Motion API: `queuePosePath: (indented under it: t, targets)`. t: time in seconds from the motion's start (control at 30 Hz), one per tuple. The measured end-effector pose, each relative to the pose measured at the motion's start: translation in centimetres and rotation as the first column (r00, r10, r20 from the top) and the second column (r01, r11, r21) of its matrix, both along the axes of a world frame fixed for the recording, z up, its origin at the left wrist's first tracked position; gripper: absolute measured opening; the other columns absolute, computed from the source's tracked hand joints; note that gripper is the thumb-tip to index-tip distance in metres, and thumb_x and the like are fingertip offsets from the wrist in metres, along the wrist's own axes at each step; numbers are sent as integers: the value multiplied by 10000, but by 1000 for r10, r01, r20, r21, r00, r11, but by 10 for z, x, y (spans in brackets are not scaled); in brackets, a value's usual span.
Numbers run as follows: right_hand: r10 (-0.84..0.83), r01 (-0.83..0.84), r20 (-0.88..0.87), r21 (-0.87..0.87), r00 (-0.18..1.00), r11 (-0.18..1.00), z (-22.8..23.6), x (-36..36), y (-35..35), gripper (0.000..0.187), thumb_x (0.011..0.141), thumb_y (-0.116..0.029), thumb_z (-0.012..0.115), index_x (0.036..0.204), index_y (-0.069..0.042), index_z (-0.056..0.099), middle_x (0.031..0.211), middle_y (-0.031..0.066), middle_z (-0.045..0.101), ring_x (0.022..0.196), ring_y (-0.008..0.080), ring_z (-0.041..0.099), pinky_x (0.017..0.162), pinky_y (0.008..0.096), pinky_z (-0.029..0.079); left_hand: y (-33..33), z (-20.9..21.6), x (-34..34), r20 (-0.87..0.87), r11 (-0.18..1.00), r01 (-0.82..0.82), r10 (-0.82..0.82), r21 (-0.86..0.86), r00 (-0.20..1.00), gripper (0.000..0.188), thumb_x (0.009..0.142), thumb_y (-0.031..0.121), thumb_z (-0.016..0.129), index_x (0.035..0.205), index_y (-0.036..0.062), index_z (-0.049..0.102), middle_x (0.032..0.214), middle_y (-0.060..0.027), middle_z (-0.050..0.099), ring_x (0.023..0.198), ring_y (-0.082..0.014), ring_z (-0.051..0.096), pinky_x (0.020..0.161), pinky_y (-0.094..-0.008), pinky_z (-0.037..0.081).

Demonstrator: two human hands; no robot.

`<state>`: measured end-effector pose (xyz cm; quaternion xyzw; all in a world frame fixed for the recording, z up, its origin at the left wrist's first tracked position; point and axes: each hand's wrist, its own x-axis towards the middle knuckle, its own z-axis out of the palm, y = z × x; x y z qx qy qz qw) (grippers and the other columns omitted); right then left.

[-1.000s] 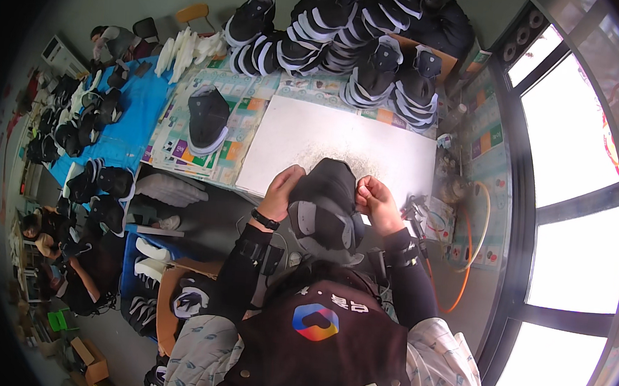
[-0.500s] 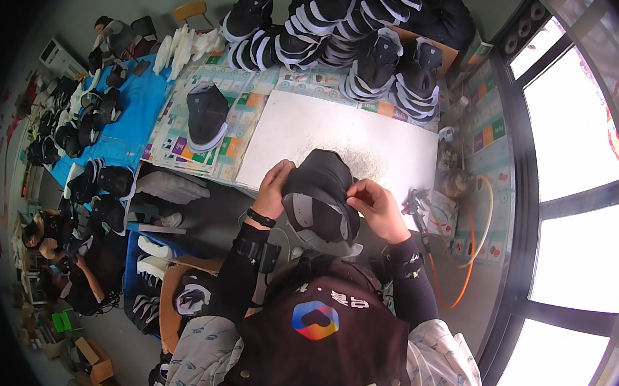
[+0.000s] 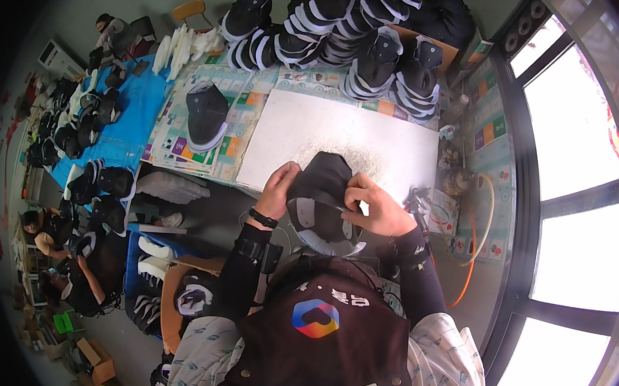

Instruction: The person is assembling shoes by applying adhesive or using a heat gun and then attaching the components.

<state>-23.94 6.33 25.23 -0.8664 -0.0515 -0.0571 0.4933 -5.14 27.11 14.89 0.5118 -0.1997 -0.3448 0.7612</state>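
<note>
A black shoe upper (image 3: 322,187) with grey panels and a pale lower edge is held up in front of me, over the near edge of a white board. My left hand (image 3: 279,191) grips its left side, thumb and fingers closed on the edge. On the opposite side, my right hand (image 3: 375,206) pinches the right edge with bent fingers. The parts of the upper beneath my fingertips are hidden.
The white board (image 3: 277,137) lies on the table, with dark specks at its middle. Another shoe upper (image 3: 206,114) rests to its left. Stacked uppers (image 3: 375,68) line the back. A spray gun (image 3: 418,199) with an orange hose is at right. A blue crate (image 3: 132,263) stands lower left.
My right hand has moved slightly nearer to me along the upper's right edge, its fingers more curled. The upper has shifted a little rightward. My left hand stays on the left side.
</note>
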Motion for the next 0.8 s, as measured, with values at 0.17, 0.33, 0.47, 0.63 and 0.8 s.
queuePosePath:
  t: [0.17, 0.33, 0.47, 0.63, 0.8]
  targets:
    - [103, -105, 17, 183, 995, 977, -22, 7, -16, 300, 809, 5, 805, 799, -77, 517, 1031, 67, 468, 966, 223, 496, 911, 338, 415, 0, -10, 3, 19, 1000, -23, 23, 17, 1000, 248, 1111, 278, 581, 1056, 47, 654, 975, 54, 601, 942, -41, 534, 880, -217, 440]
    - [122, -84, -64, 425, 990, 901, -29, 5, -20, 237, 853, 49, 769, 902, -78, 574, 1097, 49, 483, 1027, 159, 510, 924, 310, 436, -3, -1, -2, -56, 1000, -2, 0, -29, 998, 244, 1101, 280, 602, 1066, 49, 672, 999, 53, 625, 942, -43, 561, 875, -225, 460]
    - [-45, 109, -117, 636, 992, 764, -19, -1, -1, 154, 940, 7, 740, 1026, -60, 632, 1078, 11, 553, 992, 96, 573, 901, 270, 493, 6, -10, 6, -134, 991, -115, 105, -70, 985, 232, 1099, 280, 605, 1047, 66, 678, 984, 40, 638, 925, -53, 580, 857, -234, 472]
    - [-152, 254, -264, 412, 952, 875, -57, -8, 2, 157, 996, -88, 733, 1078, -43, 608, 881, -35, 558, 838, 65, 551, 802, 240, 482, 16, -25, 11, -195, 976, -156, 125, -150, 973, 281, 1078, 258, 640, 1227, 29, 704, 1138, -19, 707, 1068, -122, 649, 971, -283, 499]
    - [-75, 156, -157, 612, 985, 775, -74, 5, 13, 84, 1063, -93, 626, 1014, -57, 568, 895, -57, 499, 814, 53, 438, 730, 231, 394, 18, -21, 9, -236, 979, -134, 96, -154, 967, 292, 1081, 240, 631, 1271, 26, 689, 1178, -26, 711, 1093, -126, 656, 980, -287, 508]
